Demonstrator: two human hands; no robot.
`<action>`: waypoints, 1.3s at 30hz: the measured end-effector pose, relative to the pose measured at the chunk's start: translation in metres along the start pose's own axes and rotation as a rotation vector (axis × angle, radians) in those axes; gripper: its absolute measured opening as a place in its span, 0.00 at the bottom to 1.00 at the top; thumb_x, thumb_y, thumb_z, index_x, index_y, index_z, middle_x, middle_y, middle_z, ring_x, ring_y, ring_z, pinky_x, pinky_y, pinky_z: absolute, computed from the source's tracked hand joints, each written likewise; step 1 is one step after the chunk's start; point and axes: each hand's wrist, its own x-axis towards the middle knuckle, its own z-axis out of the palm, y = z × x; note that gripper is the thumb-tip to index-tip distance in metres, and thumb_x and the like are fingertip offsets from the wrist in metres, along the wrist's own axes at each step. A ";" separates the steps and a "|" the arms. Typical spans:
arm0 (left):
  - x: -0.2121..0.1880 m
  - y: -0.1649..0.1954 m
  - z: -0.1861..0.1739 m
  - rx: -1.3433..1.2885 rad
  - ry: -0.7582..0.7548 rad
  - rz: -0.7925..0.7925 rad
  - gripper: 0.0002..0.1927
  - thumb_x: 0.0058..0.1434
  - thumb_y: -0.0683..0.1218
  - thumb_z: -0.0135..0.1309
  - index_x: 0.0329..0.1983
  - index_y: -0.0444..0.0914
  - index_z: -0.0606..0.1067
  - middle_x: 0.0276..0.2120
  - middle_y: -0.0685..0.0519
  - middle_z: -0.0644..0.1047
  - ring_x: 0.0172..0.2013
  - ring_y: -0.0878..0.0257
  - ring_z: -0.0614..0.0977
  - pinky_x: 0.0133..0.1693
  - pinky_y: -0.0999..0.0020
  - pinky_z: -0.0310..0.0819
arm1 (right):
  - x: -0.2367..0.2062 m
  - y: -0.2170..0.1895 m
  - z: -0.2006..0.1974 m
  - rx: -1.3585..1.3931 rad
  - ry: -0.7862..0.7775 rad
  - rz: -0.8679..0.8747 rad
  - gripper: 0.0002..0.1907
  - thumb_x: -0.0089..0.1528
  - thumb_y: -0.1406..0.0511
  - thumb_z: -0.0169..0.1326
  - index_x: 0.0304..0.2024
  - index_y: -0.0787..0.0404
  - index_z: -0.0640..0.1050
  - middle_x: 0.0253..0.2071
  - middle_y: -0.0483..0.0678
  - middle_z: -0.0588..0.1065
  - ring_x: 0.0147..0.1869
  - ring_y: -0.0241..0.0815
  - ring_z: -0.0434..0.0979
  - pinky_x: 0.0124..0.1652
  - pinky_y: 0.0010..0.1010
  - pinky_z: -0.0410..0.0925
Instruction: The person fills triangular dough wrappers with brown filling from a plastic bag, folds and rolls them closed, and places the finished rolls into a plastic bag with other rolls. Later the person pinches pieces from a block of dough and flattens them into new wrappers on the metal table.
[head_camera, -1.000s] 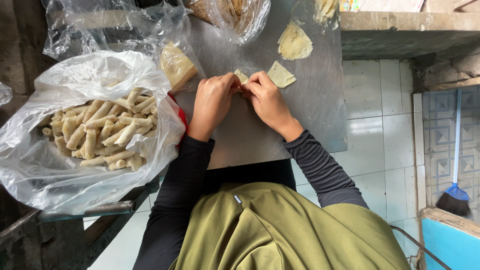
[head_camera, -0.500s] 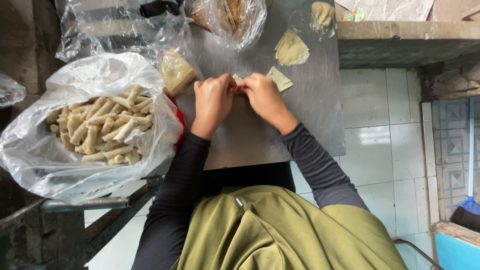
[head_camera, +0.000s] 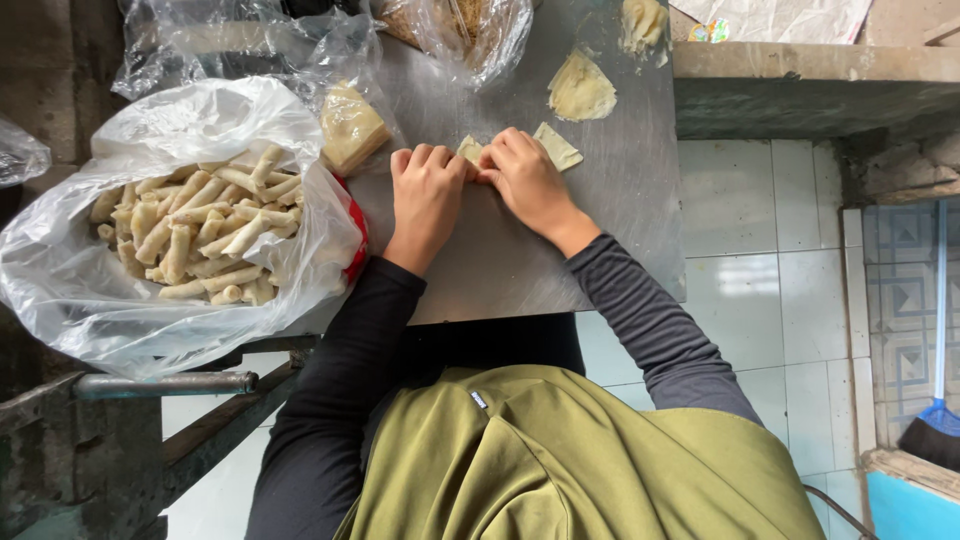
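My olive top and dark sleeves sit nearest. Both hands meet mid-bench (head_camera: 520, 270). L hand (head_camera: 425, 195): fingers curled narrow, pressing down on the pastry wrapper (head_camera: 470, 150). R hand (head_camera: 525, 180): fingers pinching the same wrapper from the other side. Vs. 1 s ago: hands closer together, less wrapper showing, so I judge the roll is tightening. Wrapper lies on the bench, under my fingertips. L of it: clear bag of finished rolls (head_camera: 195, 235). Beyond: a folded wrapper (head_camera: 556, 146), wrapper stack (head_camera: 350, 125), loose wrapper (head_camera: 580, 88), filling bag (head_camera: 455, 25).
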 end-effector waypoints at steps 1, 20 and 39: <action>0.000 0.003 -0.001 0.067 0.000 0.035 0.03 0.62 0.47 0.60 0.34 0.44 0.80 0.35 0.56 0.78 0.43 0.59 0.79 0.49 0.60 0.64 | -0.002 -0.002 0.004 -0.078 0.019 -0.001 0.06 0.60 0.68 0.61 0.37 0.62 0.77 0.41 0.49 0.72 0.48 0.52 0.74 0.48 0.42 0.67; 0.001 -0.005 0.008 -0.093 0.027 -0.111 0.03 0.57 0.44 0.64 0.33 0.46 0.83 0.37 0.53 0.76 0.45 0.54 0.74 0.47 0.59 0.62 | 0.003 0.011 0.003 -0.039 -0.011 0.066 0.09 0.58 0.64 0.68 0.36 0.58 0.80 0.45 0.47 0.69 0.52 0.49 0.69 0.53 0.41 0.62; 0.008 0.002 0.013 -0.025 0.114 -0.284 0.03 0.59 0.48 0.63 0.34 0.46 0.81 0.43 0.54 0.72 0.47 0.54 0.70 0.45 0.53 0.55 | 0.016 0.003 0.007 -0.126 0.134 0.137 0.05 0.60 0.61 0.68 0.36 0.50 0.83 0.47 0.41 0.67 0.54 0.46 0.65 0.57 0.41 0.59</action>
